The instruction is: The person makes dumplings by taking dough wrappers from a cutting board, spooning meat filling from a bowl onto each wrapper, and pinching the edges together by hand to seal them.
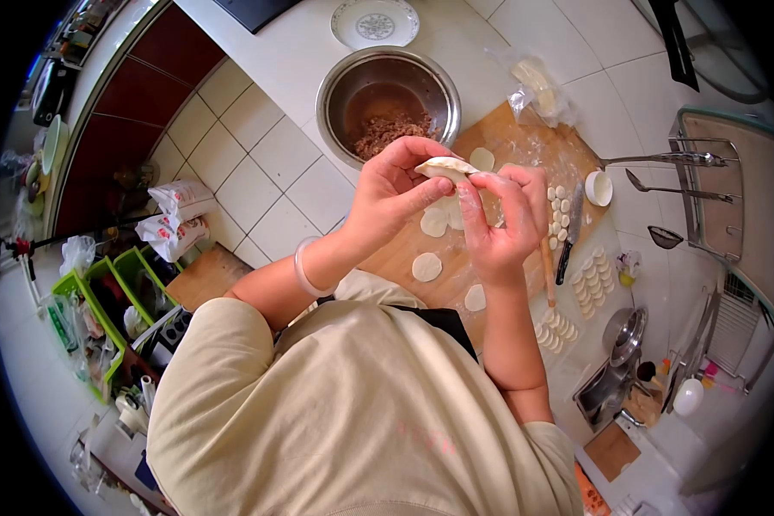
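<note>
A half-moon dumpling is held up between my two hands above the wooden board. My left hand grips its left end between thumb and fingers. At the right end, my right hand pinches the dough edge. Below, round dough wrappers lie on the floured board, some partly hidden by my hands. Just beyond my left hand stands a steel bowl with brown minced filling in it.
Right of my hands are small dough pieces, a knife, a rolling pin and a white bowl. Rows of finished dumplings lie nearer the sink. A patterned plate sits at the back.
</note>
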Tool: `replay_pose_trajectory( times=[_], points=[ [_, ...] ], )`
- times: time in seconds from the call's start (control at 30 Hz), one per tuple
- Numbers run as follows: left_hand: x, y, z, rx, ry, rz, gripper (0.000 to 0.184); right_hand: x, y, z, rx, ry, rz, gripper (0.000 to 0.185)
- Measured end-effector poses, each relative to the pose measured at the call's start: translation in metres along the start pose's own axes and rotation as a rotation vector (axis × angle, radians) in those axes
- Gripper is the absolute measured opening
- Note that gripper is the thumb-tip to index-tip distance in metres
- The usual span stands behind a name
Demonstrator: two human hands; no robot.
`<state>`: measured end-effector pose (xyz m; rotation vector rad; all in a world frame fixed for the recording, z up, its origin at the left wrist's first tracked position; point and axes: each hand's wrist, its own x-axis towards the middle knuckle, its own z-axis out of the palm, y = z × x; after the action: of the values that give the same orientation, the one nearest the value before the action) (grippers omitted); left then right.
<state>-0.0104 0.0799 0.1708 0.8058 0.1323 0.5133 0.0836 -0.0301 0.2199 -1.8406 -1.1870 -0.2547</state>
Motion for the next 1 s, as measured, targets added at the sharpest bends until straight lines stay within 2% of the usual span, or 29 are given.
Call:
replay_pose_trajectory(
  times=[0.1, 0.2, 0.3, 0.4, 0.6, 0.8, 1.0],
  points=[
    [0.000, -0.002, -0.001, 0.001, -0.008, 0.002, 0.028, 0.000, 0.005, 0.001, -0.005, 0.034, -0.087, 0.015],
    [-0.002, -0.002, -0.002, 0.008, -0.009, -0.007, 0.029, 0.003, 0.005, 0.000, -0.018, -0.024, -0.075, 0.015],
    [-0.003, -0.004, 0.000, 0.004, 0.006, -0.009, 0.029, 0.003, 0.009, 0.004, 0.067, 0.055, -0.150, 0.015],
    [-0.003, -0.006, 0.002, -0.002, 0.021, -0.011, 0.028, 0.000, 0.009, 0.006, 0.148, 0.068, -0.030, 0.014],
    [-0.004, -0.008, 0.006, -0.028, 0.024, -0.003, 0.028, -0.003, 0.019, 0.005, -0.060, 0.068, -0.250, 0.010],
    [-0.005, -0.010, 0.006, 0.000, 0.000, 0.013, 0.027, -0.003, 0.017, 0.006, -0.111, 0.071, -0.303, 0.011],
    [-0.006, -0.010, 0.010, -0.039, 0.017, -0.024, 0.027, 0.001, 0.005, -0.001, -0.086, -0.022, -0.227, 0.014]
  ],
)
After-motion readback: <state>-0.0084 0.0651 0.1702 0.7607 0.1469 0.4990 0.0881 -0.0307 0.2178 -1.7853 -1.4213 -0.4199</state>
